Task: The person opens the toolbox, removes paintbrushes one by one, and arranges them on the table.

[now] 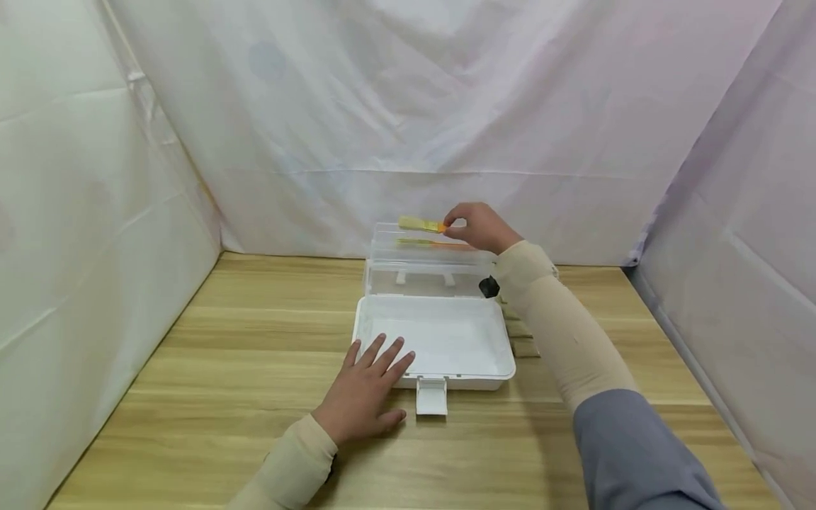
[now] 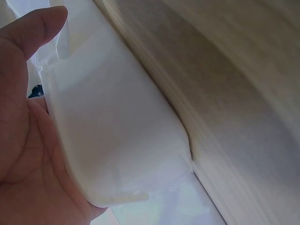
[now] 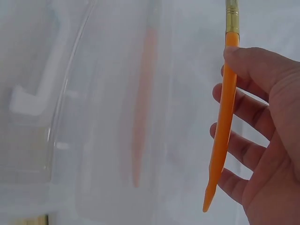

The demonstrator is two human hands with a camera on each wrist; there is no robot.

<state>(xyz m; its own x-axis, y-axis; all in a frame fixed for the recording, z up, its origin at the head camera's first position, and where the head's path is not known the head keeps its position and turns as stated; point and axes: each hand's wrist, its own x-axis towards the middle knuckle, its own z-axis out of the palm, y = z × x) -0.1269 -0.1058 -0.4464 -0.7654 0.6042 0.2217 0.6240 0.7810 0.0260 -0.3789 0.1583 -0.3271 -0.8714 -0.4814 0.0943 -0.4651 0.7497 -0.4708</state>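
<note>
A white plastic box point(image 1: 440, 336) lies with its clear lid point(image 1: 414, 278) swung back and its front latch point(image 1: 431, 398) hanging down. My left hand point(image 1: 366, 400) rests at the front left corner, fingers spread over the rim; in the left wrist view its palm lies along the box wall point(image 2: 117, 122). Over the back of the lid, my right hand point(image 1: 481, 225) pinches a flat paintbrush point(image 1: 421, 224) by its orange handle point(image 3: 225, 108), pale bristles pointing left. A blurred orange brush shape point(image 3: 144, 103) shows in the clear plastic beside it.
Thin items point(image 1: 525, 346) lie on the wooden table right of the box, partly hidden by my right forearm. A black wrist device point(image 1: 489, 286) hangs under that wrist. White cloth point(image 1: 382, 113) walls off the back and both sides.
</note>
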